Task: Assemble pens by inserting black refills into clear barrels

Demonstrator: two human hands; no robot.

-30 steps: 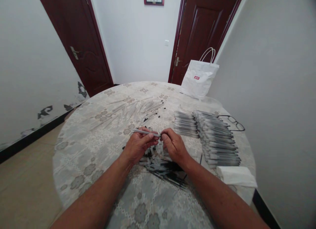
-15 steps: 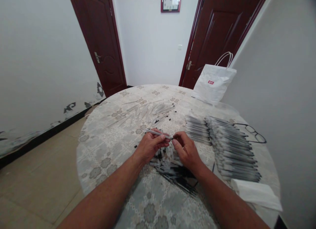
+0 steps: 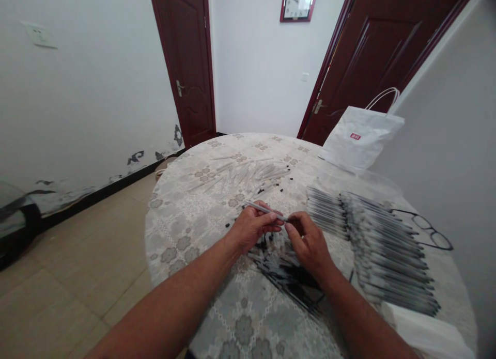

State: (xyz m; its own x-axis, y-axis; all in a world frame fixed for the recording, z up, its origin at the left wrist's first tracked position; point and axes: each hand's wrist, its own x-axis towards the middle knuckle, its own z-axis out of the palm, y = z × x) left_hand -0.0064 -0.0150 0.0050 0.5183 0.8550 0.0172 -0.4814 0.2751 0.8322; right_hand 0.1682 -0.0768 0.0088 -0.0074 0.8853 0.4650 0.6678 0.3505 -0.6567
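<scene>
Judging by the stacked pens, loads seem done; clear tubes and dark rods are left. Over the table, one pen is gripped by the left hand, end seemingly pinched by the right hand.

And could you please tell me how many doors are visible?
2: a dark red panelled door at back left, and another dark red door at back right, partly hidden by a white bag with looped handles.
</scene>
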